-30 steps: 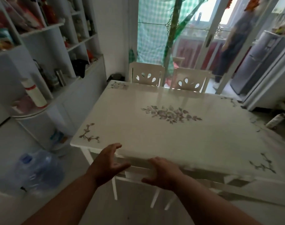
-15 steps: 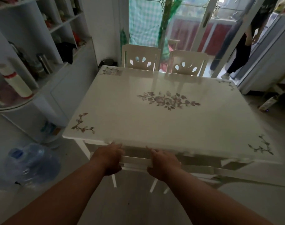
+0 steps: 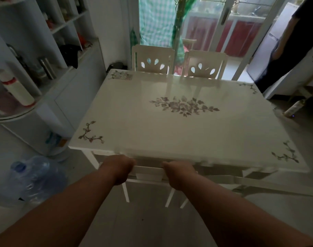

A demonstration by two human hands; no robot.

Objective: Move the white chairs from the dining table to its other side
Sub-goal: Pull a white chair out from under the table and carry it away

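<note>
A white dining table with printed flowers fills the middle of the view. Tucked under its near edge is a white chair; only its top rail and legs show. My left hand grips the left end of that rail and my right hand grips the right end, both with fingers curled under the table's edge. A second white chair is tucked in to the right of it. Two more white chairs stand at the table's far side, backs upright.
White shelving with bottles and a cabinet runs along the left wall. A large blue water jug lies on the floor at the near left. A person stands at the far right by a glass door. A bottle lies on the floor at the right.
Both hands went from hovering open at the table's near edge to closing on the top rail of the near chair. The view has tilted down and moved closer.
</note>
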